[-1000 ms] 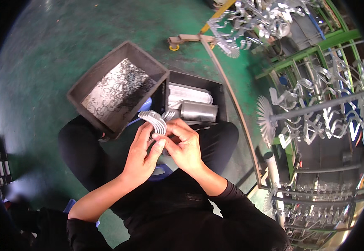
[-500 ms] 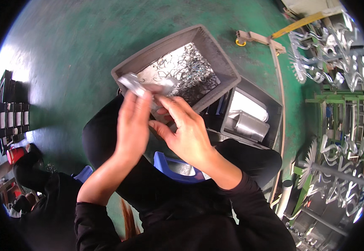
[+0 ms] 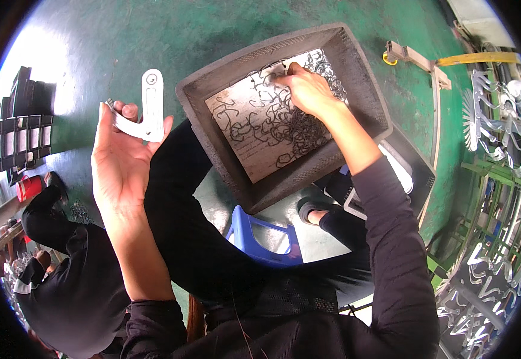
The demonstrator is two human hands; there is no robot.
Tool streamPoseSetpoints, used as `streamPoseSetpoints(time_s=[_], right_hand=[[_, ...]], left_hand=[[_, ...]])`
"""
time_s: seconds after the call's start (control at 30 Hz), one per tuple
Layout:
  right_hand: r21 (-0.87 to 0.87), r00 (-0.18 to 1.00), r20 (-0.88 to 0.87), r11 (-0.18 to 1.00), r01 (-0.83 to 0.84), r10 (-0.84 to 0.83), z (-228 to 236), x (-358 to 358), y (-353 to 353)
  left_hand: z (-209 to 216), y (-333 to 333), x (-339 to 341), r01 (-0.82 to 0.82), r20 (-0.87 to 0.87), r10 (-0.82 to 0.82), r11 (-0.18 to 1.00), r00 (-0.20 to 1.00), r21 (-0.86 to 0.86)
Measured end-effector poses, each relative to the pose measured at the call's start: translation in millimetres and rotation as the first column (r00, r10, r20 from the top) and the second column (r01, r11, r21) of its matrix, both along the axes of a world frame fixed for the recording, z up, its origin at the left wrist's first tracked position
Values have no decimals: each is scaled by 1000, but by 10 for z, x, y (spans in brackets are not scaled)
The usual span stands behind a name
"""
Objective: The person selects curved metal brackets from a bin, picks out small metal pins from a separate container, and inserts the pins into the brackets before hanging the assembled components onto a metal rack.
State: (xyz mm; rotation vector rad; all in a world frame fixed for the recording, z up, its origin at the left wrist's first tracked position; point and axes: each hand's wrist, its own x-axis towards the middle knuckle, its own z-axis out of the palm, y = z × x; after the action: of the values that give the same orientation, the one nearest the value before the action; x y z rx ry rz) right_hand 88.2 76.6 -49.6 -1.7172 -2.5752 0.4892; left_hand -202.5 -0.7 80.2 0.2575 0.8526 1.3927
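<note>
My left hand (image 3: 123,158) is raised to the left of a grey plastic bin, its fingers curled around a silvery metal bracket (image 3: 152,102). The bracket has a flat, slotted upright bar with a round hole near its top and a curved arm at the bottom. Over the far part of the grey bin (image 3: 308,173), my right hand (image 3: 308,90) reaches down among loose bent wire clips (image 3: 299,131). Its fingertips are pinched together; what lies between them is too small to make out. A pale sheet (image 3: 254,161) lines the bin floor under the clips.
Below the bin stands a blue plastic stool (image 3: 266,239). A second grey bin (image 3: 422,173) sits at the right, partly behind my arm. Racks of bent metal parts (image 3: 500,119) line the right side. Dark stacked trays (image 3: 21,140) and a person in black (image 3: 75,287) are at left.
My hands, close together in front of the bin before, have parted. The left moved out left with the bracket; the right moved forward into the bin. The bin sits differently in view.
</note>
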Motion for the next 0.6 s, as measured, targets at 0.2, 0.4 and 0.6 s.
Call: streamPoseSetpoints(time_s=[0.2,0.4,0.6], right_hand=[[63,959,39,958,279,-282,38,286,-34],[-103,989,143,994,40,-25,83,320,-155],[-98,978,138,980,172,-157,77,476,-272]], left_hand=[[-27,44,51,23,64,-22,1000,998,-7],[-21,29,12,30,134,-35,999,990,39],[-35,29,4,53,158,-64,996,985,71]])
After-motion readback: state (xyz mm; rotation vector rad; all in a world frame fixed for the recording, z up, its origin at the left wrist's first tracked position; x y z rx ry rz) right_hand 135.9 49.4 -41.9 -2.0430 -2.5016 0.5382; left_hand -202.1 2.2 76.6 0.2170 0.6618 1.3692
